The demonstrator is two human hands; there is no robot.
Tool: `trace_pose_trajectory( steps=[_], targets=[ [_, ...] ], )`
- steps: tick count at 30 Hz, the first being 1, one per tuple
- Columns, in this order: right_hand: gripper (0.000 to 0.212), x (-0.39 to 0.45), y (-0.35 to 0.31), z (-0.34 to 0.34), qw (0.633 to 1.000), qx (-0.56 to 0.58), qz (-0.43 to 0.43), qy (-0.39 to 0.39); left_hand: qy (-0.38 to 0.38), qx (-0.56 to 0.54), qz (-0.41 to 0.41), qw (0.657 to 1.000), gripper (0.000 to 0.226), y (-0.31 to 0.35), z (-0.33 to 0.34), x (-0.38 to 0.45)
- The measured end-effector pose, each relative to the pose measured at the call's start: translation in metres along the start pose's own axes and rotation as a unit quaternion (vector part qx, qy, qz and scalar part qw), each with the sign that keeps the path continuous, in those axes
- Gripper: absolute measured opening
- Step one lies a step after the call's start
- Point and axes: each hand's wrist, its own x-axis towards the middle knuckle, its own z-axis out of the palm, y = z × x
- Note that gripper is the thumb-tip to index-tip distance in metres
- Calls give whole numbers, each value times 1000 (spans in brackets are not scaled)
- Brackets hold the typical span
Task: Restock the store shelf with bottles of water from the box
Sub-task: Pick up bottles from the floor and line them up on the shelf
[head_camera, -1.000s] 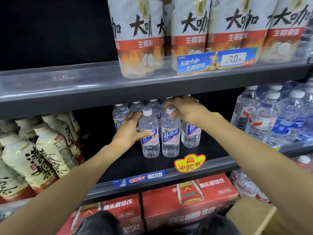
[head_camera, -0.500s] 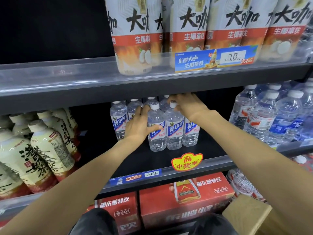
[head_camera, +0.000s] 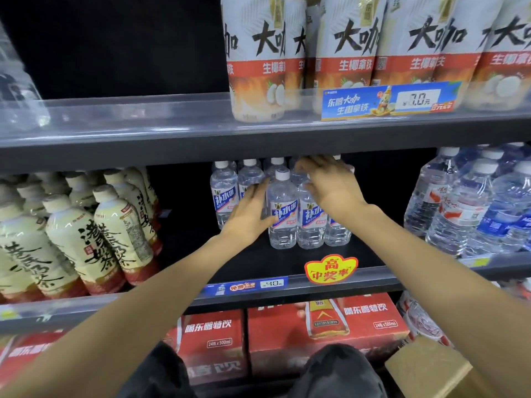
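Water bottles (head_camera: 283,214) with blue-and-white labels, standing upright in a small cluster on the dark middle shelf (head_camera: 258,262), right between the two hands. Left hand (head_camera: 250,214) pressed flat against the left side of the front bottle, fingers straight, thumb toward the label; gripping nothing. Right hand (head_camera: 330,185) laid over the caps and shoulders of the bottles just to the right, fingers spread and only loosely bent; apparently resting and steadying rather than clasping, though the fingertips are partly hidden behind the bottles.

Likely step: squaring the newly placed bottles into tidy rows. Best done by pushing low on the body with the left palm, not near the cap, to slide rather than tip. Keep the right hand light on top as a guard against toppling. Ease the front pair back until touching the row behind, labels facing out. Mind the shelf overhead, close above the right knuckles. Cardboard box (head_camera: 431,369) below the right forearm, near the knee, for the next bottles.
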Motion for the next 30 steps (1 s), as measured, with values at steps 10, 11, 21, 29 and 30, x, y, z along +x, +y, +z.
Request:
trace_pose_trajectory(
  steps=[10,11,21,29,30],
  targets=[
    [27,-26,-111,19,980,46,-193,-8,37,167,31,985,38,-40,-73,-96],
    [26,-27,-126,19,977,57,-206,-11,35,185,23,982,36,-46,-82,-108],
    [14,-37,-310,-1,943,135,-301,-53,52,244,-93,964,30,-138,-171,-246],
    [17,-67,-447,16,898,128,-409,-100,46,270,-188,943,32,-225,-205,-359],
    [18,-72,-463,22,892,119,-422,-110,39,271,-200,941,33,-238,-206,-374]
  ],
)
